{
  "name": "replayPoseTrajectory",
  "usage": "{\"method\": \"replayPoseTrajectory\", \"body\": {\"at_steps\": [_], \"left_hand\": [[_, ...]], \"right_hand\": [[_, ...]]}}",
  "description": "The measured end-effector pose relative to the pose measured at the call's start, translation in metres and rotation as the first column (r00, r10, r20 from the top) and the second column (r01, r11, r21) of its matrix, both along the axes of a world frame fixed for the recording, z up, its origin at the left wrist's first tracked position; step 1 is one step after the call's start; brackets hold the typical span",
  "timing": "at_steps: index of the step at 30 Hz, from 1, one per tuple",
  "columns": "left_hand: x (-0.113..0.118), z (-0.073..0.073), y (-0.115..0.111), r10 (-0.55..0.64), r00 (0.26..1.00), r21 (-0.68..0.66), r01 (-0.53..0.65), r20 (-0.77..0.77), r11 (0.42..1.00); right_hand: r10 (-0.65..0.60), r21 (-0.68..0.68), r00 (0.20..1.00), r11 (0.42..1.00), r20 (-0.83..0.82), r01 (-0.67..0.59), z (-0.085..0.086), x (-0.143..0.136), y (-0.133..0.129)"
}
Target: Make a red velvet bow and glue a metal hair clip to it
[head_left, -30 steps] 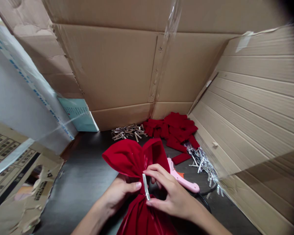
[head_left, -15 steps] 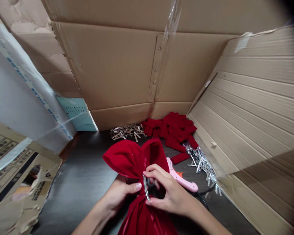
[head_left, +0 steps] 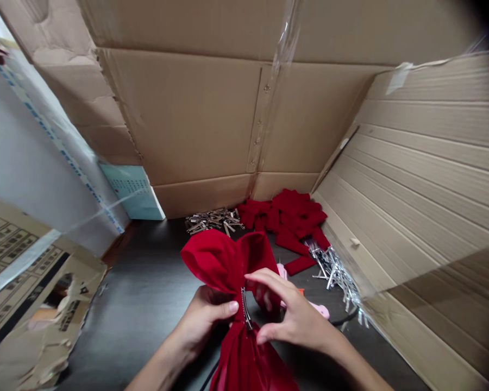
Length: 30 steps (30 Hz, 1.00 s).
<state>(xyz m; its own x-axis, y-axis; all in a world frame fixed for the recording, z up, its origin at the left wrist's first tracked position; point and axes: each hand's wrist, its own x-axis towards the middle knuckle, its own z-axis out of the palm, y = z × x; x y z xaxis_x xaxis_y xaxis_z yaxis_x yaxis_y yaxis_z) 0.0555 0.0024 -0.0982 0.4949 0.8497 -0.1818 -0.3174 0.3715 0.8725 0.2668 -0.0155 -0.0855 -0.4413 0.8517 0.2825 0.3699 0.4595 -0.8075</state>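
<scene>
A large red fabric bow (head_left: pixel 214 258) with hanging tails (head_left: pixel 244 364) is in the middle, gathered at its centre. My left hand (head_left: pixel 206 315) is closed on that centre from the left, thumb on the front. A silver metal hair clip (head_left: pixel 245 307) lies lengthwise along the gathered centre. Just right of the clip is my right hand (head_left: pixel 297 309), its thumb and index finger spread apart and off the clip. Its other fingers are partly hidden beside the bow's right loop.
Behind the bow lie a pile of metal clips (head_left: pixel 214 219) and a heap of red fabric strips (head_left: pixel 289 214). Silver strips (head_left: pixel 338 271) lie to the right. A pink glue gun (head_left: pixel 321 311) is partly covered by my right hand. Cardboard walls (head_left: pixel 204 119) surround the dark table (head_left: pixel 138 282).
My right thumb and fingers have let go of the hair clip and opened to the right. The clip stays against the bow's centre. The bow has shifted slightly right in view.
</scene>
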Motion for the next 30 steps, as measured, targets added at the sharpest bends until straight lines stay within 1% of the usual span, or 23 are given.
{"method": "replayPoseTrajectory", "body": {"at_steps": [3,7,11,16,20,22,26,30], "left_hand": [[0.001,0.000,0.001,0.017,1.000,0.009,-0.016,-0.010,1.000],[0.002,0.002,0.001,-0.005,0.999,0.021,0.006,-0.032,1.000],[0.003,0.001,-0.002,-0.020,0.999,-0.002,0.020,-0.046,1.000],[0.003,-0.003,-0.002,-0.046,0.999,-0.042,0.045,-0.021,0.998],[0.003,-0.004,-0.002,-0.020,1.000,-0.041,0.020,-0.005,0.999],[0.003,-0.005,-0.003,-0.012,1.000,-0.050,0.012,0.008,0.999],[0.001,-0.009,-0.004,-0.042,0.998,-0.059,0.045,0.040,0.997],[0.001,-0.010,-0.005,-0.049,0.998,-0.072,0.051,0.041,0.996]], "right_hand": [[-0.025,0.040,1.000,0.999,-0.002,0.025,0.001,0.000,0.000],[0.002,0.037,0.999,0.999,0.039,-0.003,-0.003,-0.002,-0.001],[0.027,0.080,0.998,0.996,0.063,-0.032,-0.007,-0.001,0.000],[0.038,0.145,0.999,0.989,0.019,-0.040,-0.017,-0.001,0.001],[0.046,0.192,0.998,0.981,-0.032,-0.039,-0.020,-0.005,0.000],[0.055,0.201,0.997,0.979,-0.053,-0.043,-0.021,-0.006,0.000],[0.062,0.197,0.995,0.979,-0.083,-0.045,-0.022,-0.008,0.000],[0.079,0.176,0.994,0.982,-0.075,-0.065,-0.022,-0.008,0.000]]}}
